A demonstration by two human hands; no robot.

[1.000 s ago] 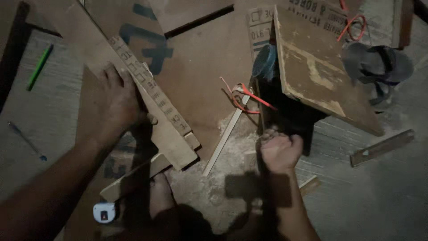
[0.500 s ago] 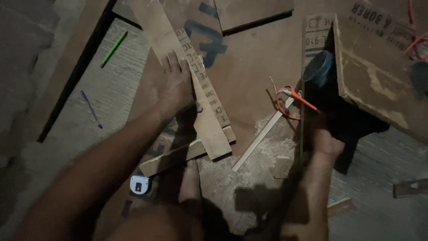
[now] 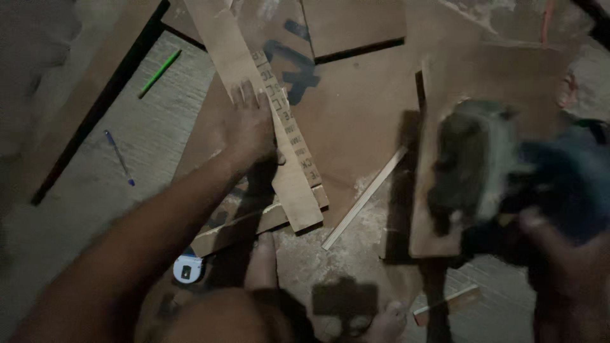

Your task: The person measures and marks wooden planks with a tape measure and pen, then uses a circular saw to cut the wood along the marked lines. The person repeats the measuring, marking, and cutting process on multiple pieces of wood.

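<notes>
Seen from the head camera, the right hand point(image 3: 565, 254) has lifted a dark power tool point(image 3: 508, 171) into the near right, where half a second ago it stayed low beside the boards. Motion blur smears both, so I cannot tell how its fingers close. The left hand point(image 3: 249, 127) still presses flat, fingers spread and released, on the long plywood strip point(image 3: 267, 121). That strip lies at centre left, its long axis running from far left to near right. A tape measure point(image 3: 188, 269) sits near, half shadowed.
</notes>
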